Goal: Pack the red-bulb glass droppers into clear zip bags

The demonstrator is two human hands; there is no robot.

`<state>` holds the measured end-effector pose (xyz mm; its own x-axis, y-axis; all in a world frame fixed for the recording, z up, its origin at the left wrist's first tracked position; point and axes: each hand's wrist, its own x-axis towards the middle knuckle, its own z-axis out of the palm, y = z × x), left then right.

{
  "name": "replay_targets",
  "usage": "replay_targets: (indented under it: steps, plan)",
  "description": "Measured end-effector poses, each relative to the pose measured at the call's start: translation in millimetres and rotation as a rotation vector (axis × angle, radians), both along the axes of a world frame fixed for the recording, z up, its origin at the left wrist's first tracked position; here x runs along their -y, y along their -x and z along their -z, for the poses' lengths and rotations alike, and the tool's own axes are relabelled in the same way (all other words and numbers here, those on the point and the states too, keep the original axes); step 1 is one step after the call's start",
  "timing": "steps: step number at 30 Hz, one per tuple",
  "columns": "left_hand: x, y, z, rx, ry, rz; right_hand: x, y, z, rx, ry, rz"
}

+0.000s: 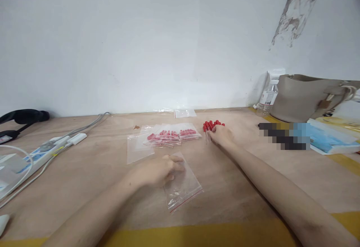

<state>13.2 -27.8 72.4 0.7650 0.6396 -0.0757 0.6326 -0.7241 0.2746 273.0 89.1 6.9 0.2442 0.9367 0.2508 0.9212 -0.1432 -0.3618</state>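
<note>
My left hand (pixel 160 170) rests on the wooden table (pixel 92 172) with its fingers curled on the edge of a clear zip bag (pixel 182 187) with a red seal strip. My right hand (pixel 221 135) reaches farther out and closes on a bunch of small red-capped pieces (pixel 212 125). Between the hands and the wall lie several filled clear bags of red pieces (pixel 171 134). An empty clear bag (pixel 137 147) lies just left of them.
A white power strip with grey cables (pixel 45 151) lies at the left, a black object (pixel 22 117) behind it. At the right stand a water bottle (pixel 268 99), a beige bag (pixel 306 97) and a blue-white packet (pixel 329 140). A small clear bag (pixel 184 113) lies near the wall.
</note>
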Motion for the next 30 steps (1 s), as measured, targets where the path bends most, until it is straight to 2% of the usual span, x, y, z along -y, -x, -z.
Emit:
replay_targets:
  steps: [1,3,6,8,12,13,15,17,19,21,23,26,30]
  plan:
    - [-8,6,-0.7,0.019,0.083,0.108,-2,2,-1.4,-0.004,0.011,0.003]
    - [-23,17,3.9,0.047,0.199,0.224,-5,6,-4.3,-0.015,0.01,0.015]
    - [-36,19,22.0,0.06,0.234,0.24,-6,15,-7.7,-0.035,-0.014,0.028]
    - [-36,13,36.1,0.085,0.151,0.184,-6,18,-9.1,-0.043,-0.029,0.017]
    - [-26,-3,55.8,0.169,-0.208,-0.054,-4,15,-11.5,-0.089,-0.048,-0.027]
    - [-24,-5,58.4,0.191,-0.26,-0.083,-3,11,-12.1,-0.116,-0.055,-0.046]
    - [-23,-6,61.2,0.222,-0.278,-0.06,1,4,-12.6,-0.177,-0.072,-0.095]
    - [-24,-5,62.6,0.22,-0.233,0.028,9,-4,-11.1,-0.334,-0.119,-0.164]
    - [-25,-4,63.9,0.191,-0.176,0.096,22,-9,-6.8,-0.598,-0.169,-0.255]
    - [-24,-5,65.7,0.173,-0.136,0.086,39,-10,-0.5,-0.887,-0.16,-0.352]
    - [-22,-8,67.8,0.176,-0.123,0.031,57,-7,6.4,-1.088,-0.099,-0.406]
    - [-18,-14,69.8,0.184,-0.135,-0.025,76,4,14.3,-1.244,-0.079,-0.375]
    - [-17,-16,69.9,0.187,-0.132,-0.034,82,18,17.3,-1.305,-0.078,-0.323]
